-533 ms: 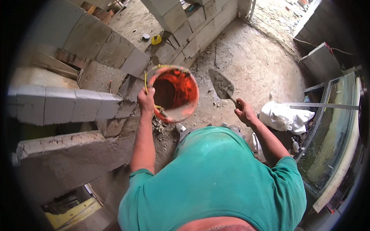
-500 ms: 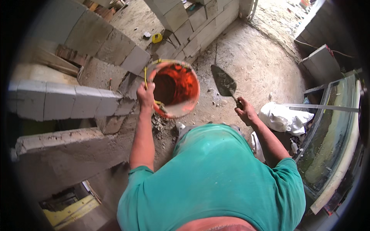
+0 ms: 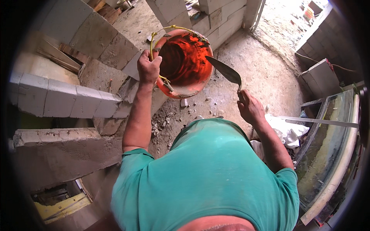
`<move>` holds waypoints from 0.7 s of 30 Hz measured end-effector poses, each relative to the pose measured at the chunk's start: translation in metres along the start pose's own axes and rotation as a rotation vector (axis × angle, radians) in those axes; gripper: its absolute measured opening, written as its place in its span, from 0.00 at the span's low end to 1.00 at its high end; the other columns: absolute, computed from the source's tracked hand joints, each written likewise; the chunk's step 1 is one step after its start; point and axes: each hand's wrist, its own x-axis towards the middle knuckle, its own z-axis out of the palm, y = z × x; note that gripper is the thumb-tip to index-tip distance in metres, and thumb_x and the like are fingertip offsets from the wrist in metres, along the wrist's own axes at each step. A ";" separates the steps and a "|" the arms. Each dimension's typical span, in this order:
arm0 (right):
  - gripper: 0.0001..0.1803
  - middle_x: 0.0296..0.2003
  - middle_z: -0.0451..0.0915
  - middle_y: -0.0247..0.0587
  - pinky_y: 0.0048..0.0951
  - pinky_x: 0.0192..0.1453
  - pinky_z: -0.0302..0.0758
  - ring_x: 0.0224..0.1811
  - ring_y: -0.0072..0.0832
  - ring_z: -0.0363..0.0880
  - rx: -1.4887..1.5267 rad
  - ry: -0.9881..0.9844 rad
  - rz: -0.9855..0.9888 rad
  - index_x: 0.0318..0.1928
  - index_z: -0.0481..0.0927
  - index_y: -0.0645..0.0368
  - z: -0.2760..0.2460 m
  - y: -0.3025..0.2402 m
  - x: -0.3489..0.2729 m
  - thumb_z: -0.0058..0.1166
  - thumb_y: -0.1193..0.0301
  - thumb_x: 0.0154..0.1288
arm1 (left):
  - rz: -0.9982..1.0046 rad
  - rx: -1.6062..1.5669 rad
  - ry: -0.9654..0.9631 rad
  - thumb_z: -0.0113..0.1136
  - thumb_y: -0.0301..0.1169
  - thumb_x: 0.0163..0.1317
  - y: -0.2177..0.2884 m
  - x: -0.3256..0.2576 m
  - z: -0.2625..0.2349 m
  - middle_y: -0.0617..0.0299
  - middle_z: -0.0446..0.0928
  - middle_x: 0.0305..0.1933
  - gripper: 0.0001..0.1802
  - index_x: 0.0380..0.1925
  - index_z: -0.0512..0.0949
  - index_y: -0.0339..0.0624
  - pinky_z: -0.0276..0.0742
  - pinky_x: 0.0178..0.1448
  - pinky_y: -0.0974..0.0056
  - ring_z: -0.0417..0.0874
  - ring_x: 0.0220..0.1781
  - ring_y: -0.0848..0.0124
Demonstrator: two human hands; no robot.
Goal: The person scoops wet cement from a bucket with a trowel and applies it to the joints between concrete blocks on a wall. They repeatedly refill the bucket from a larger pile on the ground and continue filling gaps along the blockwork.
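My left hand (image 3: pixel 148 68) grips the rim of an orange bucket (image 3: pixel 184 63) and holds it tilted above the floor, its mouth turned toward me, its yellow wire handle arched over the top. The inside looks smeared with mortar. My right hand (image 3: pixel 250 108) is closed around the handle of a pointed steel trowel (image 3: pixel 225 71), whose blade tip reaches to the bucket's right rim. A green shirt fills the lower middle of the view.
Grey block walls (image 3: pixel 65 102) stand at left and across the back (image 3: pixel 223 17). A concrete slab (image 3: pixel 58 150) lies lower left. White sacking (image 3: pixel 287 131) and a curved tub (image 3: pixel 331 154) with a metal straightedge (image 3: pixel 320 122) sit at right. Rubble (image 3: pixel 163 123) dots the floor.
The bucket has been lifted higher and tipped further toward me by my left hand. The trowel has swung left until its tip meets the bucket's rim.
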 end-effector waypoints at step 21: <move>0.11 0.35 0.81 0.45 0.41 0.39 0.81 0.38 0.43 0.85 -0.317 0.193 -0.355 0.43 0.78 0.56 0.050 -0.017 0.211 0.48 0.68 0.62 | 0.236 0.189 -0.140 0.58 0.25 0.52 -0.004 0.103 0.091 0.56 0.69 0.23 0.06 0.30 0.74 0.37 0.70 0.34 0.58 0.70 0.25 0.63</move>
